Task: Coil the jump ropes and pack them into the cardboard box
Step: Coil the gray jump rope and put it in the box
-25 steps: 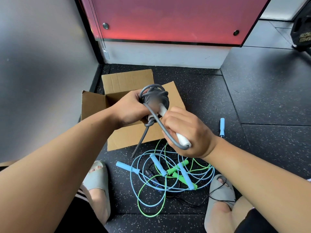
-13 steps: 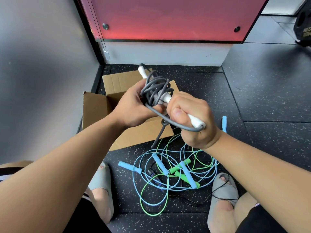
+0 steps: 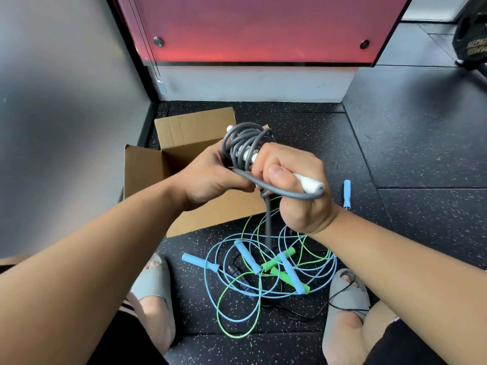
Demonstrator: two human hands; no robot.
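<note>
I hold a grey jump rope with white handles in front of me, above the open cardboard box. My left hand grips the bundle of grey coils. My right hand is fisted round one white handle, with a grey loop running under its thumb. A loose grey tail hangs down toward the floor. The other white handle tip pokes out at the top of the coils. On the floor below lies a tangle of blue and green jump ropes.
The box sits in a corner by a grey wall on the left and a red panel behind. A separate blue handle lies on the black rubber floor to the right. My feet in grey slides flank the rope pile. A thin black cord trails by the right foot.
Both hands rose and drew together with the grey rope. The right hand turned the handle and brought another loop of rope round the bundle; the hanging tail swung from slanting left to hanging straight down.
</note>
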